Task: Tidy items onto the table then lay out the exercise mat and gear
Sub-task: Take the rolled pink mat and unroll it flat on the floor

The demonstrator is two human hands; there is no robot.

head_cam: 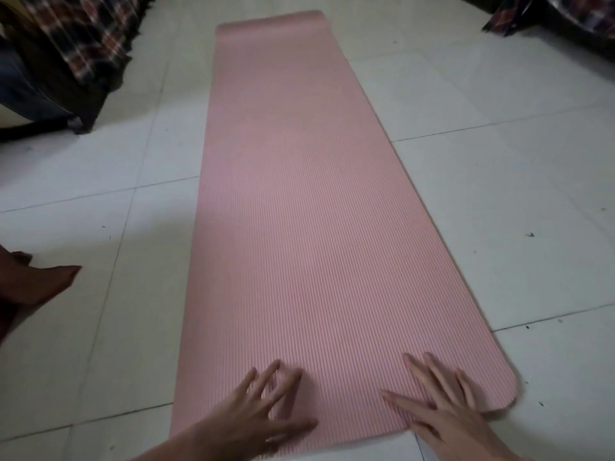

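A pink ribbed exercise mat lies unrolled flat on the white tiled floor, stretching from the near edge of the view to the far end. My left hand rests on its near left part with fingers spread and straight. My right hand presses flat on the near right part, close to the rounded corner. Neither hand holds anything.
A dark piece of furniture draped with plaid cloth stands at the far left. More plaid cloth hangs at the far right corner. A brown cloth lies at the left edge. White floor tiles flank the mat.
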